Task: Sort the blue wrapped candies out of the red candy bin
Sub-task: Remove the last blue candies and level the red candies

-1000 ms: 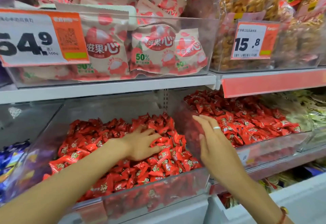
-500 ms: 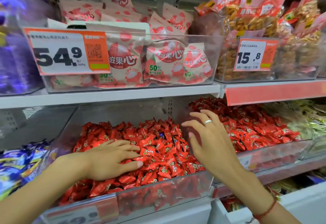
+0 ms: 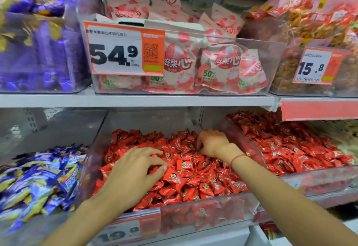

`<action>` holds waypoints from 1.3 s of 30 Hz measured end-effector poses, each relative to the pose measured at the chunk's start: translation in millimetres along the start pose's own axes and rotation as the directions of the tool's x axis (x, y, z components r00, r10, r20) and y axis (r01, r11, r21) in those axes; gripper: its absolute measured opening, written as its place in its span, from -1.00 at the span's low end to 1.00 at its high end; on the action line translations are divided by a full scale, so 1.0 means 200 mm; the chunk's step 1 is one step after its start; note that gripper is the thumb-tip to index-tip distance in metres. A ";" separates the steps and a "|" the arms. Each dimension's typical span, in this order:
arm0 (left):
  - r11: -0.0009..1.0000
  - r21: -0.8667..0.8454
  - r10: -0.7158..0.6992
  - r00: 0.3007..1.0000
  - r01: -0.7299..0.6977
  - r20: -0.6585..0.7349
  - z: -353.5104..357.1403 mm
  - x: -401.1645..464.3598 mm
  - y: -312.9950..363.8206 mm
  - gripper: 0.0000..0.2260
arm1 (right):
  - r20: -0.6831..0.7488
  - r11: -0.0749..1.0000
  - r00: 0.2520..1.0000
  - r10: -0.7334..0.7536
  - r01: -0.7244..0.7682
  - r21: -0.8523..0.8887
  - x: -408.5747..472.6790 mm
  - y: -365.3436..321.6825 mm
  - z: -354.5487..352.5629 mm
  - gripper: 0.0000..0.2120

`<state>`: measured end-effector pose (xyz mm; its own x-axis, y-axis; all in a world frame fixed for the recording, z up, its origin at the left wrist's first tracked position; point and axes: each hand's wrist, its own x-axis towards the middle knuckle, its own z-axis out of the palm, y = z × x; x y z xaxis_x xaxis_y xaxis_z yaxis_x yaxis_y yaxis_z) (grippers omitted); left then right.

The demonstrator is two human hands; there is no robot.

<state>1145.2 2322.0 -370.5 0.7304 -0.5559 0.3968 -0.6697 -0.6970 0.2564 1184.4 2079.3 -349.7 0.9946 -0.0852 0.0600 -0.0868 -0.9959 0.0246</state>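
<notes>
Two white metal store shelves (image 3: 147,100) carrying clear plastic bins

The upper shelf bears a bin of purple foil packs (image 3: 38,55), a middle clear bin of pale pouches printed with red fruit (image 3: 193,67), and a bin of orange snack bags (image 3: 310,38). Below stand a bin of blue wrapped candies (image 3: 38,180), the clear-walled red candy bin (image 3: 193,212) and a second red-filled bin (image 3: 313,178).

red candy bin (image 3: 193,210) open-topped, shelf (image 3: 135,100) overhead
</notes>
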 end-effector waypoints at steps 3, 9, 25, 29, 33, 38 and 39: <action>1.000 -0.030 -0.011 0.999 0.010 -0.037 0.00 -0.01 0.00 -0.60 | 0.069 0.961 0.997 -0.039 0.019 0.276 -0.04 0.04 -0.04 -0.89; 0.994 -0.109 -0.017 0.992 0.003 -0.124 0.00 0.00 0.01 -0.49 | 0.293 0.628 0.922 -0.254 -0.073 0.774 -0.33 -0.03 -0.16 -0.98; 0.774 -0.632 -0.190 0.966 0.038 -0.175 -0.01 0.03 0.11 -0.79 | -0.081 0.438 0.996 0.026 0.062 0.897 -0.24 -0.06 -0.18 -0.87; 0.727 -0.682 -0.283 0.941 0.085 -0.185 0.01 0.03 0.08 -0.85 | -0.075 0.928 0.996 -0.048 0.072 0.365 -0.09 -0.04 -0.05 -0.85; 0.746 -0.658 -0.306 0.931 0.105 -0.198 0.02 0.03 0.06 -0.82 | -0.066 0.995 0.993 -0.095 0.097 0.020 -0.06 -0.13 0.03 -0.75; 0.789 -0.604 -0.287 0.935 0.109 -0.207 0.01 0.03 0.05 -0.85 | -0.127 0.987 0.992 -0.025 0.045 0.152 -0.07 -0.08 0.01 -0.88; 0.794 -0.600 -0.278 0.936 0.098 -0.215 0.01 0.03 0.06 -0.88 | -0.094 0.984 0.995 -0.030 0.046 0.170 -0.07 -0.07 0.01 -0.89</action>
<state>1141.5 2308.9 -367.0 0.8410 -0.2292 0.4901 -0.5409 -0.3360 0.7711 1172.2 2093.7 -353.1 0.9869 -0.0520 0.1529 -0.0300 -0.9893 -0.1431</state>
